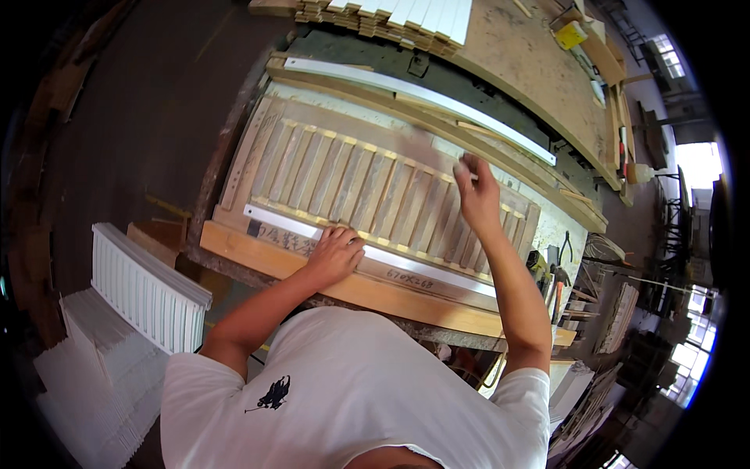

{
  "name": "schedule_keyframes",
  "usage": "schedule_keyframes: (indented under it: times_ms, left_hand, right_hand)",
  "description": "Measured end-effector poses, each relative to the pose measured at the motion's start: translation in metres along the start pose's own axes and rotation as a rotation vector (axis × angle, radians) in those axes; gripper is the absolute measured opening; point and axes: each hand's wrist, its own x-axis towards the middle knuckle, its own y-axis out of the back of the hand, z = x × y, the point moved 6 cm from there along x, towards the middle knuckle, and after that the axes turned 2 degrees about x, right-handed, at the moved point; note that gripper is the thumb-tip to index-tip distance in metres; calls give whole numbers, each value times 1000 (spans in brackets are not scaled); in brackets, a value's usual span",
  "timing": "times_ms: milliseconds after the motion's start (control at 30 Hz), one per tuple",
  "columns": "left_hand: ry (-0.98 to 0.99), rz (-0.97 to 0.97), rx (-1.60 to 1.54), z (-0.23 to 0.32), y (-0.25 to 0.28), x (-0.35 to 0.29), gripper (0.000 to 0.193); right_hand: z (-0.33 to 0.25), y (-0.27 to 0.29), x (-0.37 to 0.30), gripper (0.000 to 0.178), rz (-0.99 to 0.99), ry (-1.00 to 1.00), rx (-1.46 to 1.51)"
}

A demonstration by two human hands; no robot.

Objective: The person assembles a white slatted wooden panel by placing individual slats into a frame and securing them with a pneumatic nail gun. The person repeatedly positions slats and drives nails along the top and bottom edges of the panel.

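A wooden frame (269, 152) with a row of slats (355, 181) lies on the workbench in front of me. Along its near side runs a long white strip (391, 259). My left hand (336, 254) rests on this strip, fingers down and slightly apart, holding nothing I can see. Over the right part of the slats, my right hand (478, 191) is raised with its fingers closed. A brownish smear of motion shows left of that hand; whatever the fingers hold is too blurred to name. A second white strip (422, 105) lies along the far side.
Pliers (565, 247) and a yellow-and-black tool (537, 264) lie at the bench's right end. Stacked white slats (398, 19) sit beyond the far side. White ribbed panels (148, 285) stand at left. A yellow container (571, 35) is at the far right.
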Motion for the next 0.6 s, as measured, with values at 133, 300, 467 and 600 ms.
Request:
schedule_keyframes:
  times_ms: [133, 300, 467, 600]
  left_hand:
    - [7, -1, -15, 4, 1, 1, 20]
    - [-29, 50, -31, 1, 0, -1, 19]
    - [-4, 60, -37, -2, -1, -4, 19]
    - [31, 21, -46, -3, -1, -8, 21]
  right_hand:
    - [3, -6, 141, 42, 153, -329, 645]
    - [0, -29, 230, 61, 62, -609, 791]
    - [18, -40, 249, 50, -23, -676, 772]
    - [8, -32, 225, 57, 104, -727, 751]
